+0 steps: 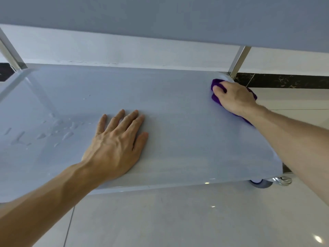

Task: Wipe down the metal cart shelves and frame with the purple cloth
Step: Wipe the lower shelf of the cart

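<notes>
The lower shelf [178, 107] of the metal cart fills the middle of the head view, pale and glossy. My left hand [117, 145] rests flat on it near the front edge, fingers straight and spread. My right hand [233, 97] grips the bunched purple cloth [216, 99] at the shelf's far right corner, close to the rear right post [237, 63]. Most of the cloth is hidden under the hand. Water drops [53, 131] lie on the left part of the shelf.
The upper shelf's underside [160, 18] spans the top of the view. A second frame post [10, 52] rises at the far left. A caster wheel [261, 183] shows under the front right corner. Pale floor tiles [178, 220] lie in front, a white wall behind.
</notes>
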Tool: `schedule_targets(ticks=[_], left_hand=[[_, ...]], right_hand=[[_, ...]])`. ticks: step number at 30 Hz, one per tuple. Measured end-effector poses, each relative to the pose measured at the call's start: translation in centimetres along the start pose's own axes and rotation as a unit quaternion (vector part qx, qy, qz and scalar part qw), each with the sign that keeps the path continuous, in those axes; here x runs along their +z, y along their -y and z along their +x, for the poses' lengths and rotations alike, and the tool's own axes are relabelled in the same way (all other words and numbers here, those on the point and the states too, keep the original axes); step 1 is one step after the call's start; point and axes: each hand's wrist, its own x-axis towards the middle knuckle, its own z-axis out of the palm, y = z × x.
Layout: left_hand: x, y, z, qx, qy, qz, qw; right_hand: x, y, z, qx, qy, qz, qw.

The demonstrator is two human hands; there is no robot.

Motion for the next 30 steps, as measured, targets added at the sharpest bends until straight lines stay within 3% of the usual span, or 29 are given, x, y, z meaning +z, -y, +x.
schedule_targets(ticks=[3, 6, 8, 10, 13, 18, 21, 23, 28, 30], left_hand=[[0.1, 0.0, 0.1, -0.004, -0.002, 0.002, 1.0], [0.0, 0.2, 0.1, -0.003, -0.005, 0.005, 1.0], [0.0, 0.3, 0.1, -0.001, -0.004, 0.005, 1.0], [-0.1, 0.3, 0.0, -0.002, -0.003, 0.006, 1.0], [-0.2, 0.2, 0.1, -0.001, 0.0, 0.007, 1.0], [-0.1, -0.2, 0.0, -0.004, 0.0, 0.003, 1.0], [0.1, -0.2, 0.0, -0.005, -0.001, 0.001, 1.0], [0.1, -0.1, 0.1, -0.003, -0.002, -0.001, 1.0], [-0.2, 0.0, 0.1, 0.002, -0.009, -0.008, 1.0], [-0.3, 0.1, 0.1, 0.003, -0.008, -0.011, 1.0]], right_hand=[[2.0, 4.7, 1.8, 0.025, 0.024, -0.014, 0.999], [4.2, 9.9, 0.9, -0.146, 0.019, 0.004, 0.989], [4.8, 11.8, -0.4, -0.279, 0.046, 0.026, 0.959], [4.5, 12.0, -0.4, -0.355, 0.081, 0.03, 0.931], [3.5, 10.5, 1.9, -0.323, 0.09, 0.015, 0.942], [1.1, 3.6, 6.1, -0.037, 0.065, -0.03, 0.997], [1.2, 2.4, 6.3, 0.035, 0.034, -0.005, 0.999], [2.0, 4.5, 6.1, 0.003, 0.027, 0.015, 1.0], [4.8, 11.5, 2.1, -0.244, 0.03, 0.029, 0.969], [5.4, 12.4, -0.9, -0.304, 0.026, 0.056, 0.951]])
